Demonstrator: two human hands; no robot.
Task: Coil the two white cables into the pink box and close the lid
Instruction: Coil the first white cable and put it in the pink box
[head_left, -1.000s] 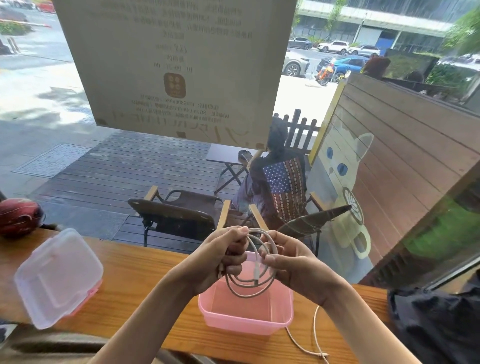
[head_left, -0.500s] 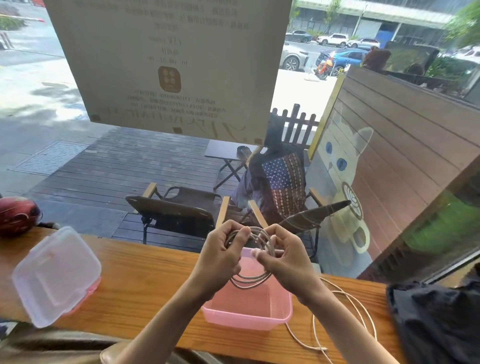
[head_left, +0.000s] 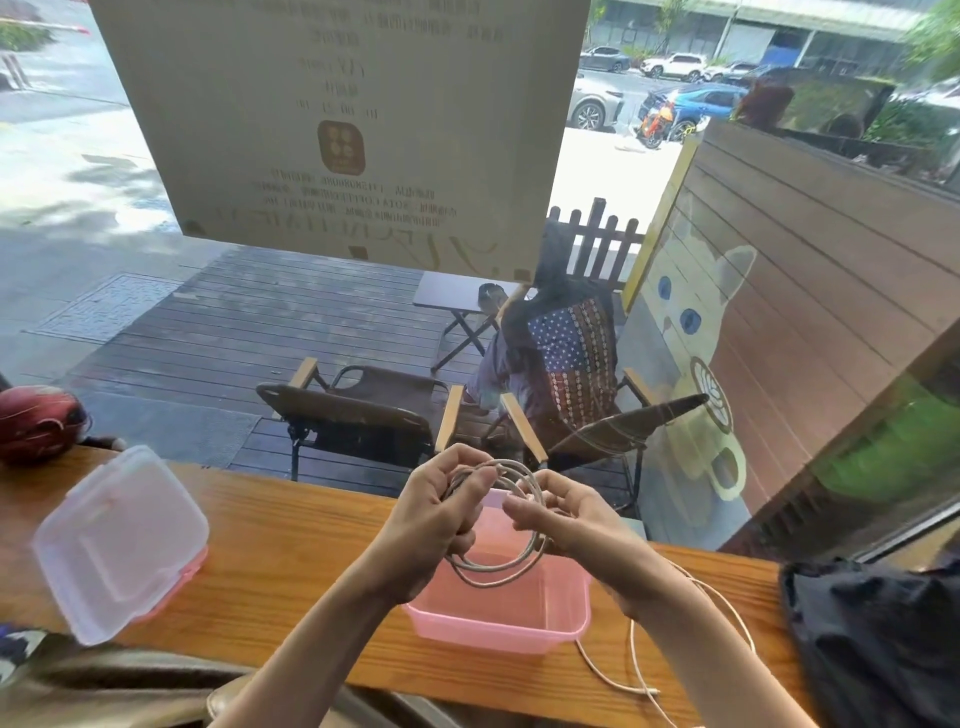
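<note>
Since the frame half a second back, little has changed: both hands remain over the pink box (head_left: 498, 608) at lower centre, the coil about as it was. Left hand (head_left: 434, 525) is closed around the left side of the coiled white cable (head_left: 493, 569); right hand (head_left: 563, 519) pinches its right side with fingers narrowed. The coil's lower loops hang just inside the box opening. Second white cable (head_left: 636, 660) lies loose on the wooden surface (head_left: 291, 540), right of the box, partly hidden by the right forearm. Clear lid (head_left: 122, 540) rests lower left, well apart. Dark bag (head_left: 878, 639) at lower right; red helmet (head_left: 36, 423) at left edge.
</note>
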